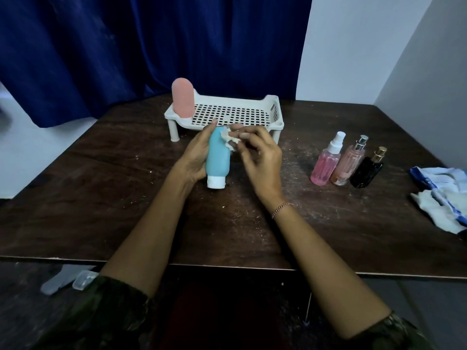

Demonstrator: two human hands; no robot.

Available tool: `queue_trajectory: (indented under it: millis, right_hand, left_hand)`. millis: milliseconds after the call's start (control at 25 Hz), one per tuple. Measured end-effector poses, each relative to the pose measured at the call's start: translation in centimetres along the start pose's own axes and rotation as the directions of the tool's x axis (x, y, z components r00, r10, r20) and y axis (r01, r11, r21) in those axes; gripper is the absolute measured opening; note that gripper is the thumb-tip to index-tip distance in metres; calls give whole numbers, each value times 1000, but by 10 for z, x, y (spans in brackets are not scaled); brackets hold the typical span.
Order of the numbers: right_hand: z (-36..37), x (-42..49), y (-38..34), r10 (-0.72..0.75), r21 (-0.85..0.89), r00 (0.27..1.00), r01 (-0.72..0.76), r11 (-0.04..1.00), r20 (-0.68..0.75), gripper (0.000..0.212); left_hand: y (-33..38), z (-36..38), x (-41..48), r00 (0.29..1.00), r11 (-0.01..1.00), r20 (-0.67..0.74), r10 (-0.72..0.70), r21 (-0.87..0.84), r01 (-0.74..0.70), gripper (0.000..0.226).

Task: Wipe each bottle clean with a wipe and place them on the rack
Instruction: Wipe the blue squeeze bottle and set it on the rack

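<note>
Over the dark table (101, 198), the left hand (194, 157) grips the blue bottle (217, 159) steady so the right hand (262, 162), pinching the wipe (228, 140), can rub it, with the rack (227, 113) waiting at twelve o'clock.

Counter (101, 198): dark brown wood-grain top, surface scuffed, with pale flecks and crumbs (298, 152) scattered mainly across the middle and right. Front edge runs straight across the lower view.

Behind the counter: deep blue curtain (126, 46), hanging in folds, covering the left and centre background. White wall (366, 46) to its right, meeting a second wall at a corner.

Floor (25, 311), lower left: dark. A small clear plastic box (83, 280) lies there, just beside a grey object (58, 279) of unclear kind.
</note>
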State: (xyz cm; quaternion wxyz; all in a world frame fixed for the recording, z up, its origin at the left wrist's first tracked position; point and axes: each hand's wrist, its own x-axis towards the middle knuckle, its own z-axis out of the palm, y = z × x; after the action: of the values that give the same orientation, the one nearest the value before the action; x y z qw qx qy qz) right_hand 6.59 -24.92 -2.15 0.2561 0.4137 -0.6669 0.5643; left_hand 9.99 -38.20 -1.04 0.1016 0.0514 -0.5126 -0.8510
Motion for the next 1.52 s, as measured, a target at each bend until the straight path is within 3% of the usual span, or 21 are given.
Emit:
queue_trajectory:
  millis: [120, 240, 360, 560, 760, 960, 1080, 1160, 1240, 1360, 1520]
  right_hand:
    - [-1, 3, 3, 54, 45, 998, -52, 998, -41, 14]
    - [0, 3, 5, 57, 41, 998, -57, 998, -4, 14]
    - [0, 1, 6, 33, 64, 991, -42, 997, 132, 15]
    - [-10, 3, 15, 107, -14, 883, -113, 994, 456, 18]
    - [-11, -1, 18, 114, -125, 824, -53, 991, 555, 21]
    - [-9, 0, 21, 124, -242, 872, -6, 970, 473, 18]
    - [-7, 0, 15, 215, -64, 945, -205, 977, 248, 17]
    - [-3, -1, 10, 300, 32, 930, -313, 949, 212, 27]
    - [2, -3, 9, 354, 43, 897, -378, 925, 266, 35]
    - [7, -4, 8, 406, 81, 870, -443, 893, 281, 36]
    - [6, 1, 11, 468, 165, 866, -494, 854, 174, 34]
  left_hand:
    - [-4, 0, 1, 999, 998, -38, -17, 59, 20, 36]
    - [-1, 4, -1, 1000, 1000, 0, 9, -1, -9, 43]
    - [7, 2, -3, 998, 998, -24, 58, 9, -57, 49]
    - [11, -12, 2, 891, 933, -311, 332, 250, -260, 53]
    - [9, -15, 3, 838, 866, -299, 457, 363, -343, 44]
    - [7, -8, -2, 832, 831, -266, 486, 437, -345, 45]
    - [6, -4, -4, 840, 816, -234, 490, 461, -348, 46]
    - [4, -3, -5, 846, 798, -190, 498, 481, -362, 46]
    - [1, 0, -4, 858, 780, -121, 499, 495, -383, 47]
    - [-3, 3, -4, 857, 748, -45, 513, 514, -420, 45]
    - [0, -1, -2, 778, 648, -2, 628, 554, -522, 31]
